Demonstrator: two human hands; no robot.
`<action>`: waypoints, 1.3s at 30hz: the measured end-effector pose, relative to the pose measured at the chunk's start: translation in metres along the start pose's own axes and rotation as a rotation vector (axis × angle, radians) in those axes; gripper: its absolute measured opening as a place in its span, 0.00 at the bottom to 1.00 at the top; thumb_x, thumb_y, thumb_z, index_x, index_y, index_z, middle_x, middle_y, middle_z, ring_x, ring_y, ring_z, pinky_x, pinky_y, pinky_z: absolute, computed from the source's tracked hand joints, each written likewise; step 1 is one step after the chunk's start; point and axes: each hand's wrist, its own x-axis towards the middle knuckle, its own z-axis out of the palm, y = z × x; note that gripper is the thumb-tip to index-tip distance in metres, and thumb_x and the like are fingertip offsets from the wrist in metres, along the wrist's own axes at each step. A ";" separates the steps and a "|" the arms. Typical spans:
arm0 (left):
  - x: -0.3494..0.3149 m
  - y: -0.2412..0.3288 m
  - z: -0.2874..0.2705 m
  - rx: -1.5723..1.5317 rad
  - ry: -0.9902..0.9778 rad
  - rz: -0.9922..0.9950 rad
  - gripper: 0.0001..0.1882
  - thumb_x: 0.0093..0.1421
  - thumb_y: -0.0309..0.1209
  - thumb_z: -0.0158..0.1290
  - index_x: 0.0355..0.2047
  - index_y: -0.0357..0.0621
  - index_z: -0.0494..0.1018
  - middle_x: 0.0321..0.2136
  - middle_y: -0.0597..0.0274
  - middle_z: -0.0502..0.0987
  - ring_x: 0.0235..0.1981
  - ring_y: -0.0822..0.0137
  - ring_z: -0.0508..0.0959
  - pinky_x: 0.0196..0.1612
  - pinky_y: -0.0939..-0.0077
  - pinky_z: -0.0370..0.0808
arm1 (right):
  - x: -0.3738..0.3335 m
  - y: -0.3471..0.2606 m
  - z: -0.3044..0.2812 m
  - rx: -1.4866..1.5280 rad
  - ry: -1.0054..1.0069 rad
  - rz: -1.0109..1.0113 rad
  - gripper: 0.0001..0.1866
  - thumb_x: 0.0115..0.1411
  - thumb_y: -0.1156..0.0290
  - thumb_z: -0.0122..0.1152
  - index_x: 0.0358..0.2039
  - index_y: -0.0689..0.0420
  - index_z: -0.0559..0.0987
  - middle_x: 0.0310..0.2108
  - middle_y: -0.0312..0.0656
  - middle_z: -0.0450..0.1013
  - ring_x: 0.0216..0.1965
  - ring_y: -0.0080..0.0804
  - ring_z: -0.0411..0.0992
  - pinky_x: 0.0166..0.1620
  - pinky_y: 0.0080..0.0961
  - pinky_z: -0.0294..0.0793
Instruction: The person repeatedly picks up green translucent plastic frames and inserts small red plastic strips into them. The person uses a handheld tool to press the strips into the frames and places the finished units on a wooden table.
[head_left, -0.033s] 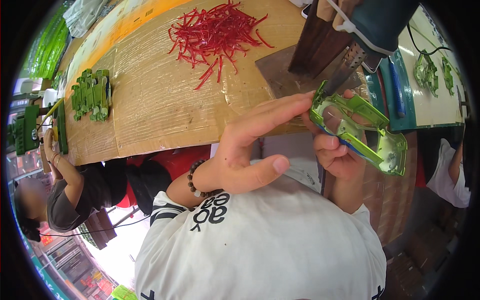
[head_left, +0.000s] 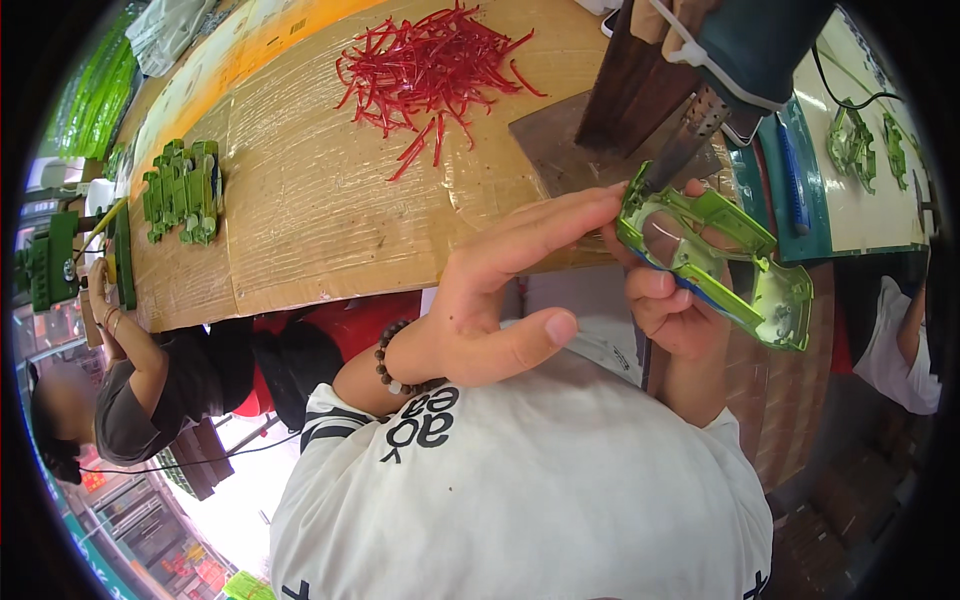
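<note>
My right hand (head_left: 680,318) grips a green plastic shell (head_left: 790,312), shaped like a toy car body with window openings and blue along its lower edge. The fingers of my left hand (head_left: 490,300) stretch out flat, their tips touching the shell's upper left end, while the thumb stands apart. Over that end points the metal nozzle (head_left: 690,145) of a heat gun (head_left: 775,45), its dark body bound by a white cable tie to a brown stand (head_left: 622,85). Where the nozzle tip meets the shell, I cannot tell whether they touch.
Thin red plastic strips (head_left: 430,70) lie heaped on the film-covered table (head_left: 330,200). Several green shells (head_left: 185,190) stand grouped at its left. A blue pen-like tool (head_left: 795,180) lies right of the heat gun; more green parts (head_left: 850,145) lie beyond. Another person (head_left: 150,390) works at far left.
</note>
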 end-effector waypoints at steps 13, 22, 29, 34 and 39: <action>0.014 -0.023 0.024 -0.217 0.153 -0.089 0.33 0.50 0.08 0.31 0.60 0.33 0.52 0.60 0.53 0.56 0.59 0.65 0.60 0.60 0.73 0.56 | 0.005 -0.012 0.001 -0.235 -0.105 -0.167 0.31 0.64 0.48 0.36 0.56 0.62 0.59 0.51 0.56 0.63 0.47 0.57 0.65 0.45 0.37 0.75; 0.013 -0.019 0.027 -0.247 0.165 -0.123 0.34 0.48 0.09 0.32 0.60 0.32 0.52 0.60 0.51 0.55 0.60 0.64 0.59 0.61 0.71 0.55 | 0.002 -0.013 -0.002 -0.252 -0.150 -0.170 0.32 0.63 0.48 0.37 0.58 0.60 0.57 0.53 0.56 0.62 0.47 0.57 0.66 0.46 0.38 0.75; 0.014 -0.018 0.026 -0.230 0.160 -0.128 0.35 0.47 0.09 0.32 0.60 0.32 0.52 0.60 0.51 0.55 0.60 0.64 0.59 0.61 0.71 0.55 | 0.003 -0.016 0.001 -0.229 -0.133 -0.137 0.32 0.63 0.48 0.36 0.58 0.60 0.57 0.53 0.56 0.62 0.47 0.58 0.66 0.46 0.38 0.74; 0.014 -0.020 0.026 -0.205 0.150 -0.092 0.35 0.47 0.08 0.31 0.60 0.32 0.52 0.60 0.50 0.55 0.59 0.64 0.61 0.60 0.72 0.57 | 0.000 -0.014 0.000 -0.242 -0.131 -0.161 0.32 0.63 0.47 0.36 0.58 0.60 0.57 0.52 0.57 0.62 0.47 0.58 0.66 0.45 0.37 0.75; 0.013 -0.018 0.027 -0.168 0.146 -0.111 0.35 0.46 0.09 0.31 0.59 0.33 0.53 0.59 0.51 0.57 0.58 0.64 0.63 0.59 0.73 0.58 | -0.002 -0.013 0.000 -0.227 -0.128 -0.172 0.31 0.63 0.48 0.36 0.57 0.60 0.58 0.51 0.56 0.63 0.47 0.58 0.66 0.45 0.37 0.74</action>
